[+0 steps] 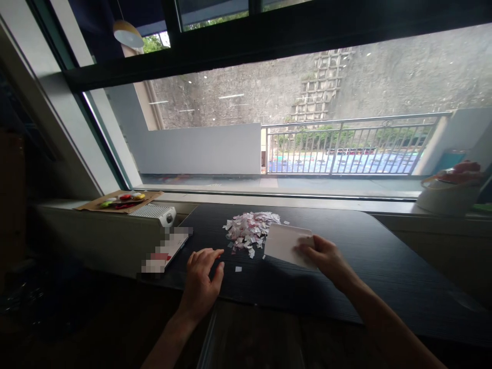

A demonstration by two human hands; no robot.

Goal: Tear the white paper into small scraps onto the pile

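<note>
My right hand point(320, 254) grips the right end of a pale, flat rectangular card point(286, 243), holding it tilted beside a heap of small white and pinkish paper scraps point(249, 229). The card's far left edge is close to the heap's right side; whether it touches cannot be made out. Left of the card, my left hand point(203, 274) hovers near the table's front edge with nothing in it, thumb and fingers apart. One loose paper scrap point(239, 269) lies between the left hand and the card.
The dark tabletop point(357, 246) reaches to a window sill. At its left lie flat white papers point(172, 248), partly blurred out. Beyond them are a white heater-like box point(154, 212) and a cardboard sheet point(86, 204) carrying colourful items. A large window with a railing outside point(342, 148) stands behind.
</note>
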